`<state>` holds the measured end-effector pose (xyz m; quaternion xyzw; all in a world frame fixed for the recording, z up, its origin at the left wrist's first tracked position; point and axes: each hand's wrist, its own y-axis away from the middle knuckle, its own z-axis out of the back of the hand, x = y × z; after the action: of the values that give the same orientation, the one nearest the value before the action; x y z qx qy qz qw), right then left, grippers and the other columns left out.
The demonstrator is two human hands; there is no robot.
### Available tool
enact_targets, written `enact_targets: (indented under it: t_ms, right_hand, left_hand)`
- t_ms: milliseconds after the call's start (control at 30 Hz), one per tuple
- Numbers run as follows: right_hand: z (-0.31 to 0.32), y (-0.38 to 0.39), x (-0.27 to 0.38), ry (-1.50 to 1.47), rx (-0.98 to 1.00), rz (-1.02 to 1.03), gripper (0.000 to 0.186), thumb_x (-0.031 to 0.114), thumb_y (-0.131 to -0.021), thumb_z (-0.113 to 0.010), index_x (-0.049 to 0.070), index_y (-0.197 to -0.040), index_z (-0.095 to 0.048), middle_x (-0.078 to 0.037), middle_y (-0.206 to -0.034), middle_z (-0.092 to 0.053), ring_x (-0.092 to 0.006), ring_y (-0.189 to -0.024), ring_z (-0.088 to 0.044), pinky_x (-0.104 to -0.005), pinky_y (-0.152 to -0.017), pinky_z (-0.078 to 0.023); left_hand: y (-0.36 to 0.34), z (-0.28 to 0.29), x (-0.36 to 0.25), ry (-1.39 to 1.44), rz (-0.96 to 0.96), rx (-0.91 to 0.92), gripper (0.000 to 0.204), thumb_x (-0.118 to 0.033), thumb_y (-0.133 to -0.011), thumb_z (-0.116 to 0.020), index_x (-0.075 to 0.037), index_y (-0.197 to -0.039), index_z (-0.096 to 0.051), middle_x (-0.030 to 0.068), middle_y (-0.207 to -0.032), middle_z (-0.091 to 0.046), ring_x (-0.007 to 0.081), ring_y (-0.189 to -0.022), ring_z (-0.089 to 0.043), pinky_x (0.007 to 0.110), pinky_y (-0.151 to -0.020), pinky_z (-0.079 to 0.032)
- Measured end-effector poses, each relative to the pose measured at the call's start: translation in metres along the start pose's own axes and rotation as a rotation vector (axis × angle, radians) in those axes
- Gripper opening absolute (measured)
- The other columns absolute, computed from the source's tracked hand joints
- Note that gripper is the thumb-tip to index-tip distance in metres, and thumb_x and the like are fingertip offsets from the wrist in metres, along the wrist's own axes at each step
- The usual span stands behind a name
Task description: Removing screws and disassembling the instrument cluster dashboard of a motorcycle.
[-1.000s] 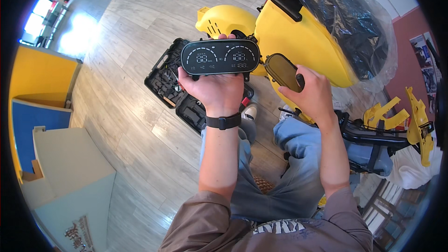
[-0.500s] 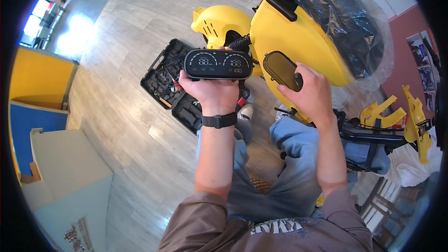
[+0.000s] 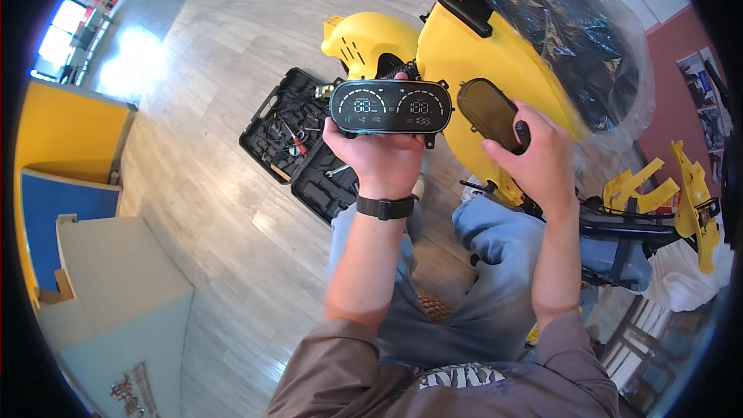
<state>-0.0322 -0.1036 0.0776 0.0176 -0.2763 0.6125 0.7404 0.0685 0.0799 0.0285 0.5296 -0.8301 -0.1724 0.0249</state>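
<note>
My left hand (image 3: 381,161) is palm up, closed around a black oblong dashboard display (image 3: 392,107) with rounded ends. Two dial arcs and white digits show on its face; small mounting tabs stick out at its edges. Just to the right, my right hand (image 3: 546,161) grips a dark, tinted oval cover (image 3: 486,111) by its lower right end. A black rounded knob or handle end (image 3: 524,134) pokes out between thumb and fingers there; its kind cannot be made out. The display and the cover are side by side, apart.
Behind them are yellow vehicle body panels (image 3: 457,54) and a plastic-wrapped black part (image 3: 553,23). An open black toolbox (image 3: 271,120) with tools lies on the wooden floor (image 3: 209,209). Yellow brackets (image 3: 642,186) sit at right; a grey cabinet (image 3: 116,263) stands at left.
Both hands have shifted to the right in the picture, the left one with the display and the right one with the tinted cover. More of the toolbox now shows beside the display.
</note>
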Motion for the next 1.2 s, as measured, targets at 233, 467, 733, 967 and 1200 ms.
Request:
enact_targets:
  t_ms: [233,467,733,967,1200]
  right_hand:
    - [-0.003,0.000,-0.001,0.006,0.046,-0.047,0.043,0.029,-0.072,-0.087,0.001,-0.097,-0.067,-0.017,-0.093,-0.071,-0.0363,-0.084,-0.070,-0.0411,-0.072,-0.054]
    - [-0.006,-0.003,0.000,0.001,0.080,-0.040,0.041,0.029,-0.073,-0.086,0.001,-0.096,-0.067,-0.017,-0.091,-0.070,-0.0360,-0.084,-0.069,-0.0415,-0.072,-0.054]
    - [-0.014,-0.002,-0.002,0.012,0.087,-0.035,0.039,0.028,-0.073,-0.085,0.002,-0.096,-0.067,-0.017,-0.090,-0.070,-0.0357,-0.085,-0.070,-0.0424,-0.074,-0.054]
    - [-0.017,-0.003,-0.002,0.008,0.105,-0.053,0.041,0.030,-0.072,-0.086,0.001,-0.094,-0.067,-0.017,-0.089,-0.070,-0.0359,-0.085,-0.070,-0.0427,-0.074,-0.054]
    - [-0.020,-0.003,-0.006,0.023,0.115,-0.060,0.041,0.031,-0.071,-0.086,0.001,-0.093,-0.069,-0.016,-0.088,-0.071,-0.0361,-0.083,-0.070,-0.0429,-0.073,-0.054]
  left_hand:
    - [0.002,-0.002,-0.004,-0.006,-0.053,0.003,0.084,-0.068,-0.092,-0.019,-0.009,-0.141,-0.053,0.0158,-0.137,-0.063,0.0349,-0.127,-0.058,0.052,-0.106,-0.045]
    - [0.003,-0.003,-0.006,-0.041,-0.140,0.042,0.080,-0.070,-0.093,-0.021,-0.015,-0.140,-0.055,0.0155,-0.141,-0.060,0.0338,-0.131,-0.055,0.052,-0.108,-0.043]
    - [0.004,-0.005,-0.006,-0.060,-0.165,0.049,0.079,-0.071,-0.093,-0.022,-0.016,-0.140,-0.055,0.0151,-0.142,-0.059,0.0333,-0.134,-0.053,0.052,-0.112,-0.039]
    - [0.001,0.002,-0.010,0.022,-0.059,0.174,0.080,-0.070,-0.097,-0.023,-0.011,-0.145,-0.048,0.0137,-0.147,-0.052,0.0298,-0.135,-0.046,0.050,-0.114,-0.033]
    - [-0.002,0.005,-0.009,0.067,0.007,0.234,0.070,-0.062,-0.104,-0.023,-0.011,-0.146,-0.044,0.0108,-0.142,-0.052,0.0304,-0.128,-0.048,0.053,-0.114,-0.035]
